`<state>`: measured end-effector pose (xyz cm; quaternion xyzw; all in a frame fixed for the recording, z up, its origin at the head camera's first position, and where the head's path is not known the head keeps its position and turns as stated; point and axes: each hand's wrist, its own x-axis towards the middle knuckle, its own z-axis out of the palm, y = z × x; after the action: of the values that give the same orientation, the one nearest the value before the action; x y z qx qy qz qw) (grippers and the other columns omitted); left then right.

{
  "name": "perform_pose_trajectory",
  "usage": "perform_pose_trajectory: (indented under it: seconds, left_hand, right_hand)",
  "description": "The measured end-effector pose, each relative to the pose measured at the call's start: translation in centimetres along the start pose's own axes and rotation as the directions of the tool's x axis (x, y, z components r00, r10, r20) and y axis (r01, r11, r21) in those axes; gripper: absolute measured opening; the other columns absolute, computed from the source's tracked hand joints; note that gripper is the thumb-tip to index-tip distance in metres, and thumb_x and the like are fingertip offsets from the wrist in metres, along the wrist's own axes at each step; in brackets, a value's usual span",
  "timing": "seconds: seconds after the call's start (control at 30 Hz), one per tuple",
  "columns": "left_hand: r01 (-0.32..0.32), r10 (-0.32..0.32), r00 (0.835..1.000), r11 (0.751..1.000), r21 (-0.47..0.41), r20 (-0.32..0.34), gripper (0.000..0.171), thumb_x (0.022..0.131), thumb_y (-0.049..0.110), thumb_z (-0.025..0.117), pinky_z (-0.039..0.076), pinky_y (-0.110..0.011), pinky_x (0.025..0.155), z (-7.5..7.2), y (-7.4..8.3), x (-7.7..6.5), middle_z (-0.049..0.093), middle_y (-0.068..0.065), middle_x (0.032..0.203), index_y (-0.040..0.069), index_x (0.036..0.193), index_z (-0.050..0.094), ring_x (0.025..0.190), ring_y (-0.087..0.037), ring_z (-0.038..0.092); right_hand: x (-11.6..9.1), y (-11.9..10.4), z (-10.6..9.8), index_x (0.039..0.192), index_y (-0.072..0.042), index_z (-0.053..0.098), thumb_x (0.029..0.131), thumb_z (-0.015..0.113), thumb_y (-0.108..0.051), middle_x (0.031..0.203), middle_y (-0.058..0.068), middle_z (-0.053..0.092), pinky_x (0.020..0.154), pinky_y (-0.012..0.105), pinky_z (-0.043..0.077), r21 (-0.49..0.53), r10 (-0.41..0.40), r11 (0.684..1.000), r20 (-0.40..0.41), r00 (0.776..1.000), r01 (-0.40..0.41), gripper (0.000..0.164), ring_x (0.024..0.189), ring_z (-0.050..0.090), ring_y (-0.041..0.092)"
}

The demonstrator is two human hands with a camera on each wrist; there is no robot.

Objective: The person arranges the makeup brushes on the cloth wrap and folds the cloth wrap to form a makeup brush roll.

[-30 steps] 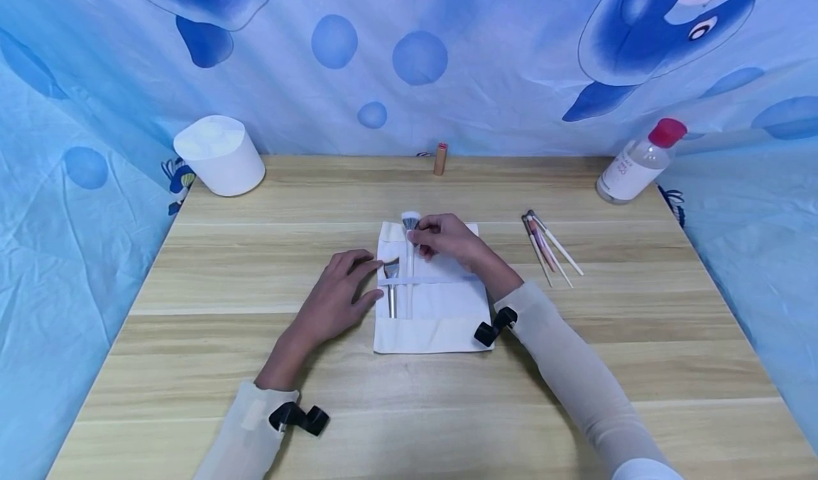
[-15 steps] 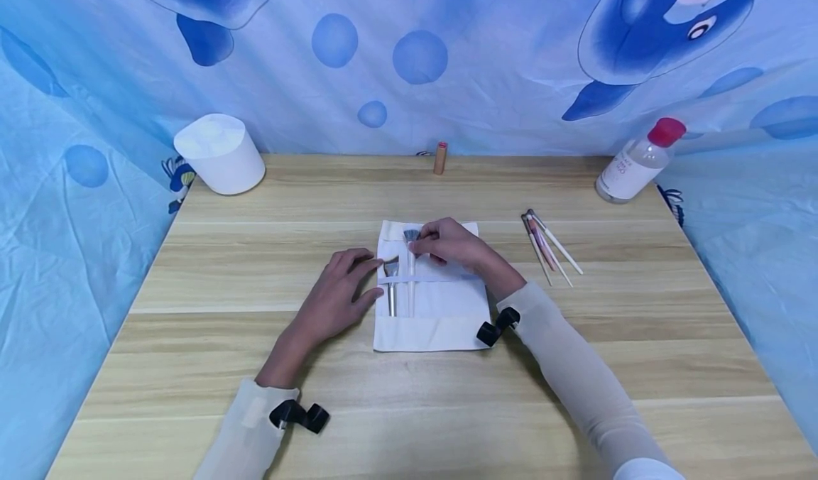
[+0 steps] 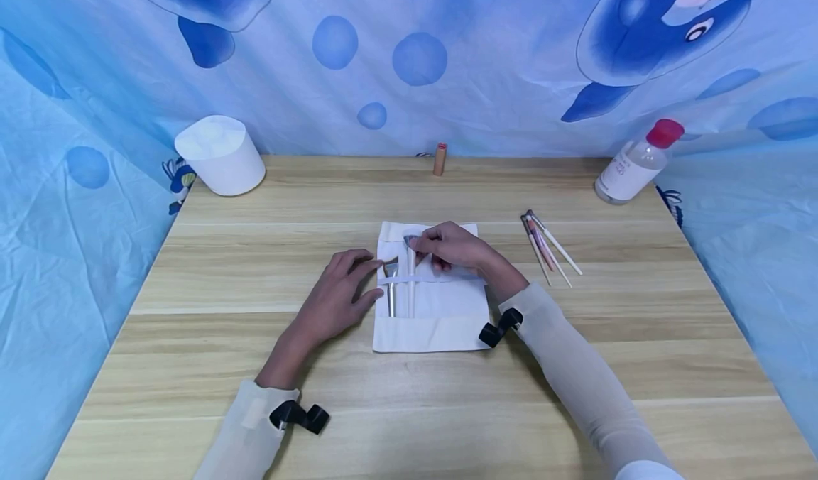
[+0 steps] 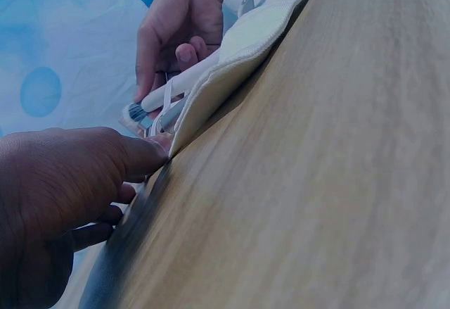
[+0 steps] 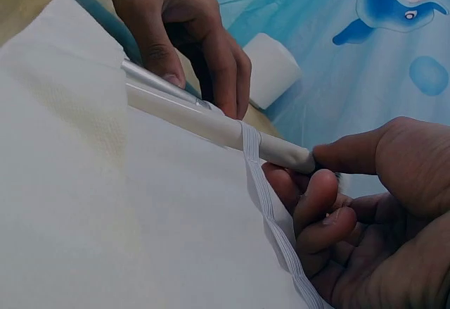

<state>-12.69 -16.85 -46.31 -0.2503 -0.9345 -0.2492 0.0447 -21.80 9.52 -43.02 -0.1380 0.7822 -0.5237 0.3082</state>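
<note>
A white cloth brush roll [image 3: 441,334] lies flat on the table, with an elastic band [image 3: 441,279] across its middle. My right hand [image 3: 452,246] pinches a white-handled makeup brush [image 5: 211,124] near its bristle end. That brush's handle runs under the band, its lower end hidden in the roll's bottom pocket. To its left a silver-handled brush [image 3: 393,299] sits under the same band. My left hand [image 3: 337,292] rests at the roll's left edge, its thumb and index fingertips touching the cloth there and the fingers loosely bent.
Several slim brushes [image 3: 549,248] lie in a loose bunch right of the roll. At the back stand a white paper roll [image 3: 224,160], a small brown lipstick-like tube [image 3: 439,160] and a clear bottle with a red cap [image 3: 629,167]. A blue patterned cloth hangs behind the table [image 3: 224,267].
My right hand has moved slightly down toward me, and the white-handled brush has slid lower, its bristles now partly behind my fingers. The left hand has stayed at the roll's edge.
</note>
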Motion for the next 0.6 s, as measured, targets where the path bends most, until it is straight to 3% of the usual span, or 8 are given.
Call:
perform_pose_trajectory:
  seconds: [0.37, 0.6]
  left_hand:
    - [0.008, -0.008, 1.000, 1.000, -0.007, 0.003, 0.052, 0.096, 0.035, 0.069, 0.030, -0.046, 0.112, 0.06, -0.07, -0.05, 0.046, -0.011, 0.144, 0.008, 0.139, 0.059, 0.134, -0.030, 0.037]
    - [0.007, -0.007, 1.000, 1.000, -0.010, 0.001, 0.052, 0.096, 0.036, 0.068, 0.031, -0.046, 0.112, 0.12, -0.10, -0.01, 0.046, -0.011, 0.144, 0.008, 0.139, 0.059, 0.134, -0.029, 0.037]
  right_hand:
    - [-0.05, 0.32, -0.16, 0.074, 0.002, 0.055, 0.099, 0.065, -0.037, 0.054, 0.001, 0.041, 0.044, 0.027, 0.027, -0.038, 0.000, 0.999, -0.002, 1.000, 0.000, 0.047, 0.044, 0.032, 0.014]
    - [0.10, 0.55, -0.07, 0.074, -0.001, 0.059, 0.098, 0.066, -0.037, 0.055, 0.000, 0.043, 0.043, 0.026, 0.029, -0.047, 0.015, 0.999, 0.014, 1.000, -0.014, 0.044, 0.043, 0.033, 0.012]
